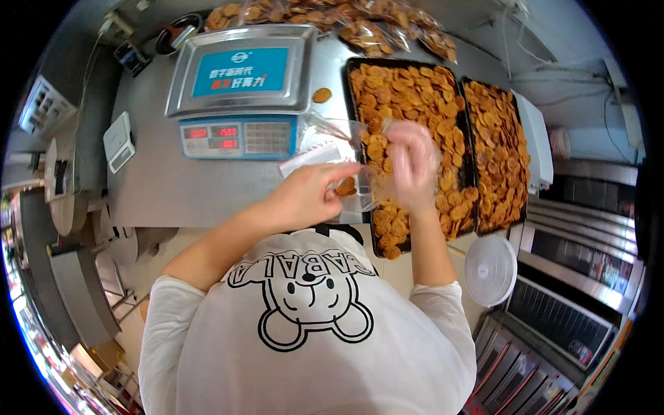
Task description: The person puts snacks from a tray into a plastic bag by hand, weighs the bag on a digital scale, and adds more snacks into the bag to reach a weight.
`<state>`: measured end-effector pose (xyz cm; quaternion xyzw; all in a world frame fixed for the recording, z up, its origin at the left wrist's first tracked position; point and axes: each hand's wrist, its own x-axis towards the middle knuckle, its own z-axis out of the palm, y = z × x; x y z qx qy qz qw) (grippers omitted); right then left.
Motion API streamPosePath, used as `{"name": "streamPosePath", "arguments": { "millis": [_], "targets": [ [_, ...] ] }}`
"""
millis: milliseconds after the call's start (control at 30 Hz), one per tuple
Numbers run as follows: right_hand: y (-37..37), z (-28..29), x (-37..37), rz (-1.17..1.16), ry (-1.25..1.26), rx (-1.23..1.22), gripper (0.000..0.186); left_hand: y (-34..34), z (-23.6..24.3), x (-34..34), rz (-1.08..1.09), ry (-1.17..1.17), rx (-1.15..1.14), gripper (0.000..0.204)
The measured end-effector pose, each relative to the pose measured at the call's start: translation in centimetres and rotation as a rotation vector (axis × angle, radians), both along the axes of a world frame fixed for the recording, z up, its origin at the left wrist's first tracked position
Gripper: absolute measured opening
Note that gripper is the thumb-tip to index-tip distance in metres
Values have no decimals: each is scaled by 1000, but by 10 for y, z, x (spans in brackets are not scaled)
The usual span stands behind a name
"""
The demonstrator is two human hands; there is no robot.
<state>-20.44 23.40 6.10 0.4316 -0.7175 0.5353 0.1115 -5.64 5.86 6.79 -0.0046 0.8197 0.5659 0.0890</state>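
Observation:
My bare left hand grips the edge of a clear plastic bag between thumb and fingers, at the table's near side. A few round golden-brown biscuits show inside the bag. Over the left part of a black baking tray, heaped with the same thin biscuits, is my right hand in a thin clear glove. Its fingers are curled in just right of the bag; whatever they hold is hidden. Clear plastic and a white paper-like strip lie beyond my left hand.
A blue counter scale with a steel pan stands left of the bag. One loose biscuit lies beside it. A second full tray is at right, filled bags at the back, a small white scale at left.

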Motion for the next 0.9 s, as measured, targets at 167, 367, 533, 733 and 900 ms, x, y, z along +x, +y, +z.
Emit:
{"name": "streamPosePath", "arguments": {
  "millis": [167, 367, 533, 733, 900],
  "targets": [
    [-93, -118, -94, 3, -122, 640, 23, -20, 3, 42, 74, -44, -20, 67],
    [-169, -204, -122, 114, 262, 1203, 31, -37, -19, 83, 286, 34, -209, 55],
    [-173, -179, -115, -39, 97, 1193, 25, -45, -48, 100, 327, 123, -293, 46],
    [-110, -46, -27, 106, -70, 547, 15, -47, -39, 87, 396, 51, -339, 48],
    [-81, 3, 45, 506, 172, 654, 20, -54, -37, 64, 317, -15, -289, 57]
  ]
}}
